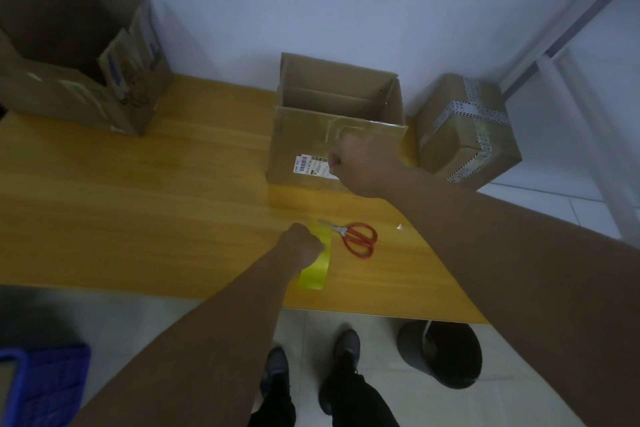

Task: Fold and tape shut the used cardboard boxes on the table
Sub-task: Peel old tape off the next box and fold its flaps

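Note:
An open cardboard box (311,135) with a white shipping label stands on the wooden table (138,201), its flaps up and a divider inside. My right hand (363,163) is curled into a fist against the box's front face, beside the label; I see nothing in its grip. Nearer the table's front edge, my left hand (303,248) pinches the top of a yellow strip of tape (315,270) that lies over the table. Red-handled scissors (358,239) lie just right of the strip.
A large, worn open box (79,55) stands at the table's back left. A taped-shut box (467,128) sits to the right, beyond the table's end. On the floor are a blue crate (41,385) and a dark round bin (440,354) by my feet.

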